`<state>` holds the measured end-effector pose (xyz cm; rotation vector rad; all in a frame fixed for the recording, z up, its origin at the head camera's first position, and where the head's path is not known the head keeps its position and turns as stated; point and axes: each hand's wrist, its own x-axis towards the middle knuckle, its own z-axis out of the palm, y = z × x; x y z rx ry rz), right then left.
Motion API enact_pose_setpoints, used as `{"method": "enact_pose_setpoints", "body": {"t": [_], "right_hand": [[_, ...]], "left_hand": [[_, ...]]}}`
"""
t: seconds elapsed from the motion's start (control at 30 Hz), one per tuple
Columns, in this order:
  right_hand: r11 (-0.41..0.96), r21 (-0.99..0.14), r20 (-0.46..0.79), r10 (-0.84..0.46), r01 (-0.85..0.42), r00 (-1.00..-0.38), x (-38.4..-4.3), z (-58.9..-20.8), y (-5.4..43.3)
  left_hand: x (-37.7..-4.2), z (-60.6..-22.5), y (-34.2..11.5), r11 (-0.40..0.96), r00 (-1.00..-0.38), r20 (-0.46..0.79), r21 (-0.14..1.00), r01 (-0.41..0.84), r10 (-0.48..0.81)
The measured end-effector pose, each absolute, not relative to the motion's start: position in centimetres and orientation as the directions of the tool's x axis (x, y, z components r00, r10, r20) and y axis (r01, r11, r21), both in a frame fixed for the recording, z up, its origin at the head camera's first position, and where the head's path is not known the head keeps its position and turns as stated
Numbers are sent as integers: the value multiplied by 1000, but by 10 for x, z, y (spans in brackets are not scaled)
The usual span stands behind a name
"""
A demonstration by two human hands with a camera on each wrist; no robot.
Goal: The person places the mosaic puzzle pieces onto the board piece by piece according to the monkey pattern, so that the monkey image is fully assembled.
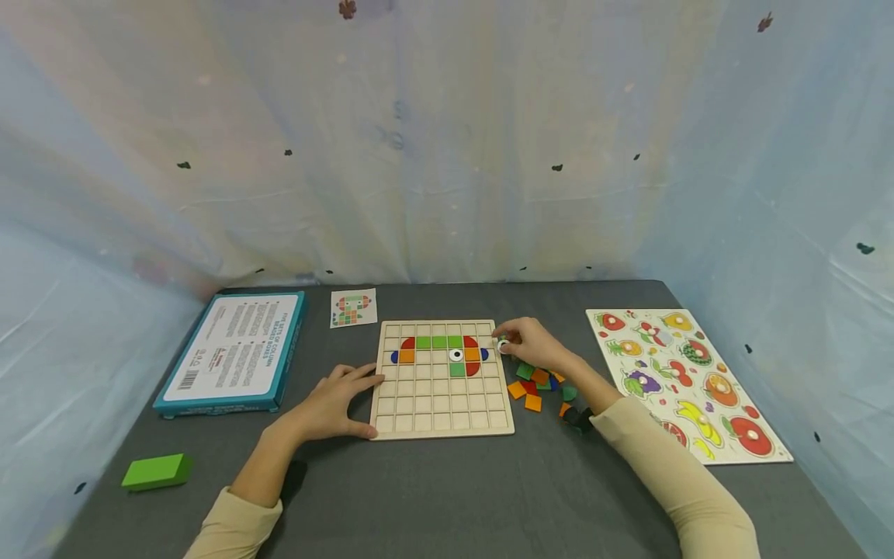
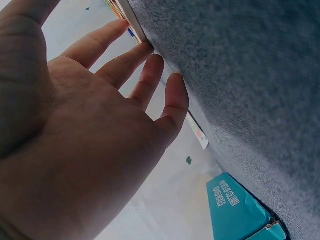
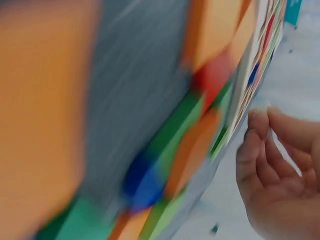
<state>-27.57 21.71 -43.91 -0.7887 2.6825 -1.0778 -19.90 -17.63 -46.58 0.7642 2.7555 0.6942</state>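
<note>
A wooden grid board [image 1: 422,404] lies on the table, with red, green, orange and blue tiles and one white eye tile [image 1: 456,355] set in its upper cells. My left hand [image 1: 335,405] rests against the board's left edge, thumb at the lower corner and fingers extended; in the left wrist view the fingertips of the left hand [image 2: 95,110] touch that edge. At the board's right edge my right hand [image 1: 534,343] pinches a second white eye tile [image 1: 502,345] between thumb and fingers. In the right wrist view the right hand [image 3: 280,170] mostly hides it.
Loose coloured tiles [image 1: 533,403] lie right of the board, under the right wrist. A pattern card [image 1: 353,307] lies behind the board. A teal box [image 1: 230,349] and a green block [image 1: 157,472] are at left, a fruit puzzle board [image 1: 687,384] at right.
</note>
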Motion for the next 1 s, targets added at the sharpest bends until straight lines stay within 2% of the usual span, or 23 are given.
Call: {"method": "enact_pose_setpoints", "body": {"t": [0.3, 0.4, 0.6, 0.83, 1.0], "right_hand": [[502, -778, 124, -467, -378, -875, -283, -439, 153], [484, -801, 95, -479, -353, -873, -286, -441, 132], [602, -723, 38, -457, -340, -889, -287, -441, 96], [619, -703, 43, -456, -351, -889, -289, -441, 79], [728, -578, 3, -450, -369, -893, -287, -443, 75]], "left_hand": [[-198, -465, -177, 750, -844, -57, 494, 440, 533], [-198, -465, -178, 749, -844, -55, 494, 442, 534], [-197, -464, -177, 746, -839, -53, 489, 451, 541], [-196, -463, -176, 743, -836, -46, 488, 459, 547], [-197, -463, -176, 741, -835, -41, 487, 462, 548]]}}
